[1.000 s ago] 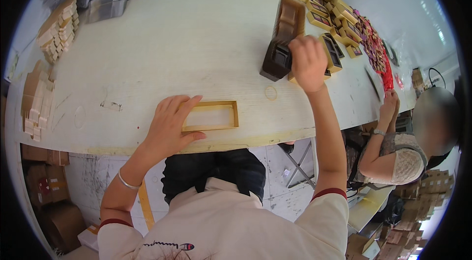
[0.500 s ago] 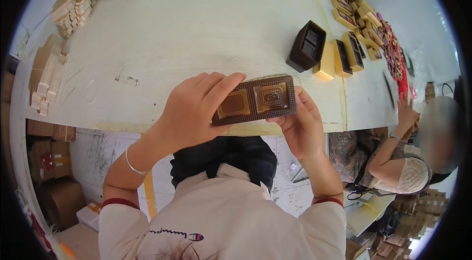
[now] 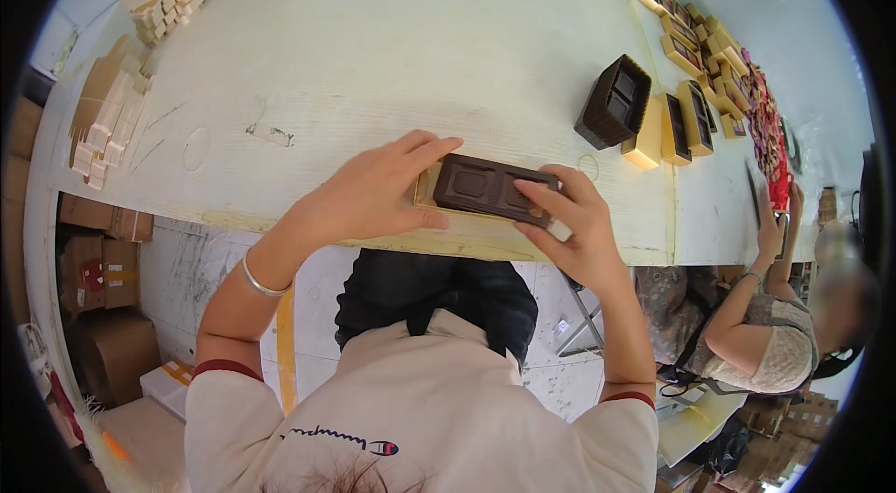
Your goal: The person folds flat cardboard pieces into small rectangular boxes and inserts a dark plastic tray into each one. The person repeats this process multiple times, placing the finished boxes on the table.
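Note:
A dark brown plastic tray (image 3: 471, 183) with two square hollows lies tilted over a shallow gold box (image 3: 426, 187) at the table's near edge. Only the box's left end and a strip along its sides show; the tray covers the rest. My left hand (image 3: 378, 183) is curved round the box's left end, thumb at the near side and fingers at the far side. With its fingers on the tray's right end and its thumb below, my right hand (image 3: 586, 230) grips the tray. The right fingers hide part of the right hollow.
A stack of dark brown trays (image 3: 605, 115) stands to the right, beside several gold boxes (image 3: 676, 129). More gold boxes (image 3: 719, 55) are heaped farther right, near red ribbons (image 3: 767, 138). Pale cardboard pieces (image 3: 117, 115) are stacked at left. A co-worker (image 3: 761, 330) sits at right.
The tray has gone from being held up facing me to lying over the gold box. My right fingers have moved onto its top; my left hand has shifted to the box's end.

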Available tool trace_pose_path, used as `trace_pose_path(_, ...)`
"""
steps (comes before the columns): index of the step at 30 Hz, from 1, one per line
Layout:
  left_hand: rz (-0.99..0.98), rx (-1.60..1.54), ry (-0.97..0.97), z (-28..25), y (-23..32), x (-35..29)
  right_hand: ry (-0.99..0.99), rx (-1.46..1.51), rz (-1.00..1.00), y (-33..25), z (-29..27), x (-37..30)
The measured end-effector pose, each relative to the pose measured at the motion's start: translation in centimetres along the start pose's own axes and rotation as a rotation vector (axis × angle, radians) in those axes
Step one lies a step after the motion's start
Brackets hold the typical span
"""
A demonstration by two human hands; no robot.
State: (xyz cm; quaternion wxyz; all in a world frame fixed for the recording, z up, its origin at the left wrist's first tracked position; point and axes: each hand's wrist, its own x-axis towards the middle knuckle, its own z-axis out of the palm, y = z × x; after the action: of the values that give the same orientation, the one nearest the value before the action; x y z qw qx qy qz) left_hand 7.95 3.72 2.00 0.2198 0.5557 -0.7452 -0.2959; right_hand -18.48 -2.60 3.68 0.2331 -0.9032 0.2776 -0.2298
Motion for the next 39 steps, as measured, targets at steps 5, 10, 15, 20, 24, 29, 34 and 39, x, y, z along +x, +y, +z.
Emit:
trace_pose_path(5,0.007,-0.164,-0.026,0.5,-0.7,0.6,-0.058,0.074,-0.006,0.3,1.8,1.4)
trace_pose_path(10,0.053,-0.142,-0.025,-0.2,-1.5,0.7,-0.228,0.46,0.029,1.0,0.3,1.5)
trace_pose_path(15,0.153,0.101,0.068,0.2,-1.6,0.9,-0.176,0.307,-0.118,1.6,1.5,2.0)
trace_pose_path(20,0.109,0.255,0.074,0.5,-0.1,1.4,-0.075,-0.172,-0.408,1.4,2.7,2.1)
trace_pose_path(24,0.142,0.305,0.144,1.4,-0.3,1.1,-0.14,-0.522,-0.463,0.5,3.3,2.2)
trace_pose_path(29,0.127,0.356,0.138,1.6,0.1,0.6,-0.168,-0.235,-0.317,0.5,2.9,2.7)
trace_pose_path(34,0.138,0.475,0.097,1.9,0.7,0.0,0.01,-0.318,-0.161,-1.2,6.7,0.2)
trace_pose_path(39,0.176,0.212,0.091,1.8,-0.7,0.1,0.156,-0.311,-0.104,-1.1,8.3,-0.2)
